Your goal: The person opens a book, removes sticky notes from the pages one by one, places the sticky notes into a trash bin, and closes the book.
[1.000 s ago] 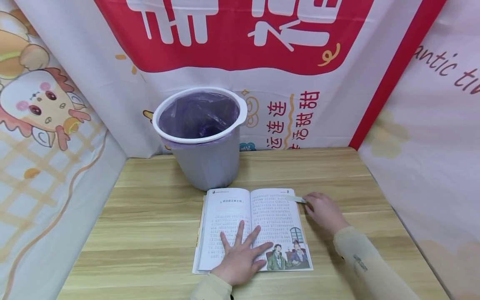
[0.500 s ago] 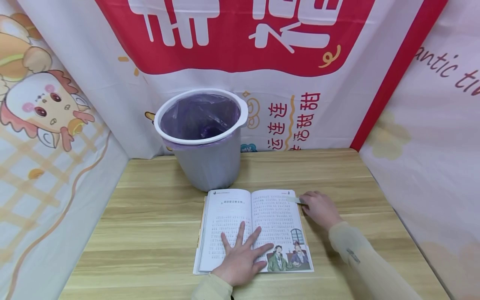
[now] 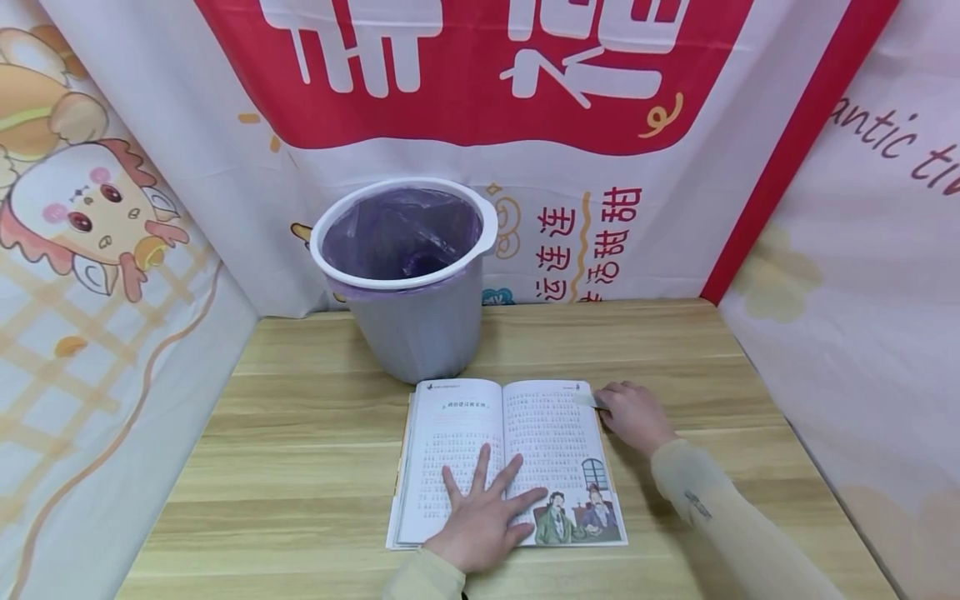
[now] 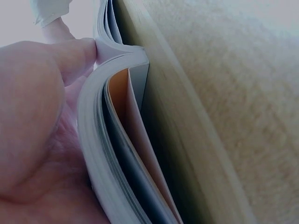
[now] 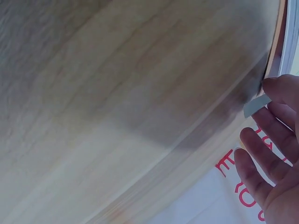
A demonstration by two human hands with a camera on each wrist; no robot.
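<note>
An open book (image 3: 547, 442) lies on the wooden table, with printed text on both pages and a drawing at the lower right. Across its lower middle my left hand (image 3: 480, 521) rests flat with spread fingers. In the left wrist view the left thumb (image 4: 77, 58) lies at the book's bottom edge near the spine. My right hand (image 3: 637, 415), at the upper right page edge, pinches a narrow pale strip (image 3: 588, 401) between thumb and finger. The strip lies over the page's top corner. Its short end (image 5: 256, 107) sticks out of the pinch in the right wrist view.
Behind the book stands a grey bin (image 3: 420, 333) with a white rim and a purple liner. Printed cloth (image 3: 480, 108) hangs at the back and both sides of the wooden table (image 3: 262, 467).
My right hand has shifted a little left, closer to the page edge, its fingers further along the strip. The left hand stays spread on the book. The head view has tilted slightly.
</note>
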